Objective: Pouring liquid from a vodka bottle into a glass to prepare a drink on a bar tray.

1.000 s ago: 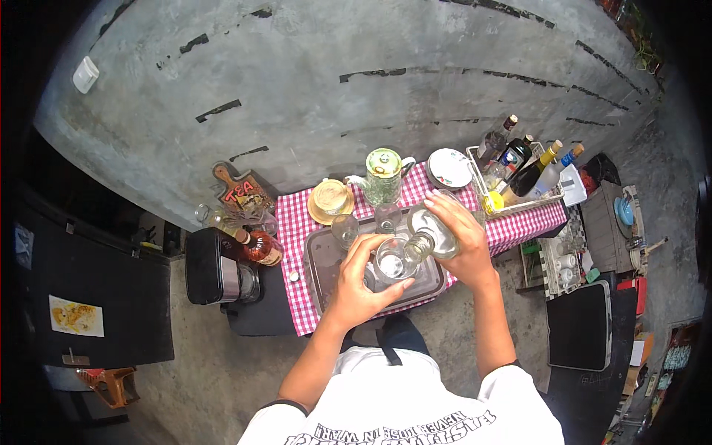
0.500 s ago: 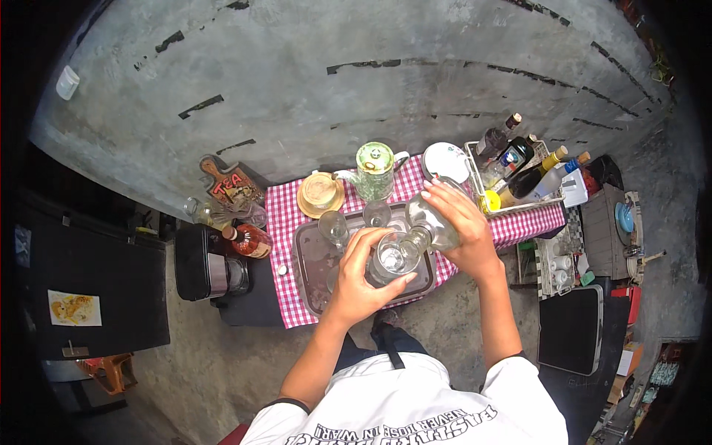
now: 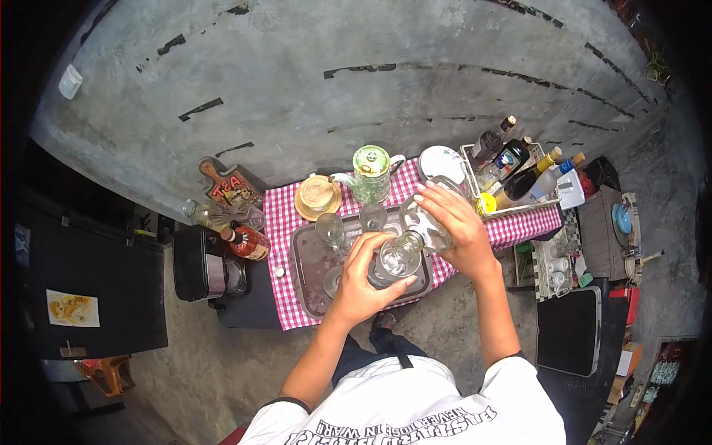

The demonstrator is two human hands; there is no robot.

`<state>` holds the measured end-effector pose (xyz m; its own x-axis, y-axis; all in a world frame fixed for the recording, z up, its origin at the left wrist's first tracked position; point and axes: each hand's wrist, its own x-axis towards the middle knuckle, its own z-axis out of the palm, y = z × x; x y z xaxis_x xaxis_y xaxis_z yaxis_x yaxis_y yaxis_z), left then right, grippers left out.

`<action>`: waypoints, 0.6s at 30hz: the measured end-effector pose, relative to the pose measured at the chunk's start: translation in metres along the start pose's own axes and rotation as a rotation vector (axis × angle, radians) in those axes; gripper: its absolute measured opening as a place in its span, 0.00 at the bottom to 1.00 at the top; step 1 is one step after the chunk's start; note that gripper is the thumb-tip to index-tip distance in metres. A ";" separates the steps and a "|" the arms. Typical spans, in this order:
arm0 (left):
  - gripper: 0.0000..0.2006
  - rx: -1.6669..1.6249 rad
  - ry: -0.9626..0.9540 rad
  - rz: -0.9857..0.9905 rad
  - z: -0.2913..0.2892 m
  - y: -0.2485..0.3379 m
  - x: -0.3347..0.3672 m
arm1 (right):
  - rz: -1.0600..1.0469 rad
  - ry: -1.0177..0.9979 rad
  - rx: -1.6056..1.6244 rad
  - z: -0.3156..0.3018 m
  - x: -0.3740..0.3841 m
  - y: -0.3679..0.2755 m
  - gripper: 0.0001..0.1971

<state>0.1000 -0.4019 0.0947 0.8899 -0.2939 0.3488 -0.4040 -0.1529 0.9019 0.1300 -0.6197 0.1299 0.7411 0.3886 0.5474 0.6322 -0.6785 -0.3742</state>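
Both hands point(image 3: 415, 252) unmoved on glassware point(image 3: 400, 256)

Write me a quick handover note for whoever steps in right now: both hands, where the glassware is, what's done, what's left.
Left hand: wrapped around a clear glass over the metal tray.
Right hand: gripping a clear glass bottle, tilted toward that glass.
Three empty stemmed glasses stand on the tray.
Done: bottle and glass brought together. Whether liquid flows cannot be told.
Left: the stemmed glasses look unfilled.
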 end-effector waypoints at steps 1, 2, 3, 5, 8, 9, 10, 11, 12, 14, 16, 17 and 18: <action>0.31 -0.004 -0.006 0.000 0.000 0.001 -0.001 | -0.005 0.006 -0.004 0.000 -0.001 -0.001 0.34; 0.31 -0.002 -0.005 -0.001 0.000 0.003 -0.001 | -0.006 0.006 -0.003 -0.001 -0.002 -0.001 0.34; 0.31 0.006 -0.012 0.012 -0.001 0.004 0.000 | -0.003 0.009 -0.019 -0.001 -0.004 -0.001 0.34; 0.31 0.015 -0.015 0.025 0.000 0.007 -0.002 | -0.004 0.011 -0.034 -0.003 -0.004 -0.003 0.34; 0.31 -0.010 -0.008 0.025 0.001 0.009 -0.004 | 0.012 0.024 -0.025 -0.007 -0.004 -0.007 0.31; 0.31 -0.006 -0.007 0.028 0.000 0.010 -0.004 | 0.009 0.021 -0.026 -0.007 -0.004 -0.008 0.31; 0.32 -0.004 -0.008 0.031 0.001 0.010 -0.004 | 0.008 0.018 -0.030 -0.008 -0.004 -0.008 0.31; 0.32 -0.004 -0.008 0.032 0.001 0.010 -0.004 | 0.007 0.018 -0.030 -0.009 -0.004 -0.007 0.31; 0.32 -0.005 -0.010 0.030 0.001 0.010 -0.005 | -0.002 0.011 -0.039 -0.010 -0.003 -0.007 0.30; 0.32 -0.003 -0.010 0.025 0.001 0.011 -0.006 | -0.012 0.002 -0.045 -0.011 -0.003 -0.007 0.30; 0.32 0.001 -0.014 0.017 0.001 0.012 -0.005 | -0.011 0.006 -0.044 -0.012 -0.004 -0.007 0.30; 0.32 0.000 -0.016 0.016 0.002 0.012 -0.005 | -0.010 0.005 -0.044 -0.013 -0.004 -0.006 0.30; 0.32 0.007 -0.014 0.016 0.002 0.012 -0.005 | -0.017 0.000 -0.057 -0.014 -0.004 -0.005 0.30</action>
<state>0.0901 -0.4046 0.1036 0.8803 -0.3092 0.3599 -0.4200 -0.1547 0.8942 0.1206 -0.6264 0.1396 0.7304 0.4002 0.5535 0.6307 -0.7063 -0.3215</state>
